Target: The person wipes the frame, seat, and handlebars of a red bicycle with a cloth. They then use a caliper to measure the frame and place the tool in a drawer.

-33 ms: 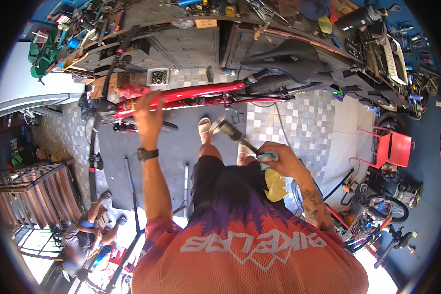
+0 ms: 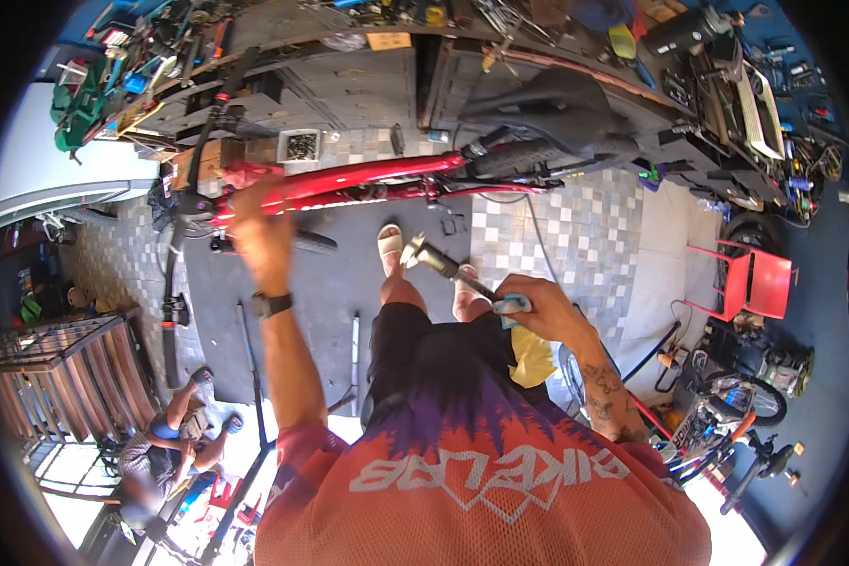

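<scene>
Bicycle [image 2: 377, 174]: red frame, lying across the view in front of the person, below the workbench [image 2: 349, 71] edge; handlebar [image 2: 174, 274] to the left, dark saddle [image 2: 538, 108] to the right.
Left hand [image 2: 259, 226]: at the front end of the red frame, back of hand showing, blurred; cannot tell whether fingers are closed around the tube or only resting on it.
Right hand [image 2: 549, 311]: clenched around the dark lower end of a metal-headed rod [image 2: 439, 264], blue cloth [image 2: 512, 305] bunched at the grip.
Rod position: tilted, pale head up and left, between the sandalled feet in view, apart from the frame.
Yellow cloth [image 2: 534, 360]: hanging just below the right hand.
Red chair [image 2: 766, 286]: far right, well apart from both hands.
</scene>
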A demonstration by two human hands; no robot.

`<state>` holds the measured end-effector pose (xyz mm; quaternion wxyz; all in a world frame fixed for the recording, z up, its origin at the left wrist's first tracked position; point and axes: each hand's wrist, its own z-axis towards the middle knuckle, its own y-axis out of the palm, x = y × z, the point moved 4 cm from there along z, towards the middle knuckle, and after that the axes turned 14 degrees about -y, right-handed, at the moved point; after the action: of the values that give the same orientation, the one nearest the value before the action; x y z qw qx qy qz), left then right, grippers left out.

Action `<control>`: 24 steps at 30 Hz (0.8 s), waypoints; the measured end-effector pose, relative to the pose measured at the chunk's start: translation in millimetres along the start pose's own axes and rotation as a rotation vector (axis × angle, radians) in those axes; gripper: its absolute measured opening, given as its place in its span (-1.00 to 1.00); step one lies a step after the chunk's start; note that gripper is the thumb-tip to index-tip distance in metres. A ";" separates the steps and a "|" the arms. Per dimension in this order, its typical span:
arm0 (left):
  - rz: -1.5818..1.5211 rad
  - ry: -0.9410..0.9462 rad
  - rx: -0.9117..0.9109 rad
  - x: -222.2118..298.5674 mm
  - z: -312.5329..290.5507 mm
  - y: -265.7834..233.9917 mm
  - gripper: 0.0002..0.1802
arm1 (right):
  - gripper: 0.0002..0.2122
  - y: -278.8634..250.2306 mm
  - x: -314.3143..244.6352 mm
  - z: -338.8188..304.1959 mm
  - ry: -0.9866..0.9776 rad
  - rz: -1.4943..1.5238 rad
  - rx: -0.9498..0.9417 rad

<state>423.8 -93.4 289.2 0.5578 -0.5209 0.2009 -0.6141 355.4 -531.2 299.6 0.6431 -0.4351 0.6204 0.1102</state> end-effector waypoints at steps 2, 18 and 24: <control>0.513 -0.110 0.217 -63.2 13.0 -53.9 -0.42 | -0.79 6.1 24.8 -40.3 0.072 -0.069 -0.045; 0.294 -0.453 -0.262 -309.3 22.5 -120.8 -0.52 | -0.55 -69.0 108.4 -32.3 -0.007 0.137 0.856; 0.168 -0.460 -0.333 -287.7 -1.0 -122.7 -0.58 | -0.77 -111.1 101.7 66.6 -0.066 0.716 1.190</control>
<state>317.1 200.0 270.8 0.5445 -0.7122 0.2096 -0.3904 498.8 -591.7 245.8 0.7149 0.2264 0.6609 -0.0301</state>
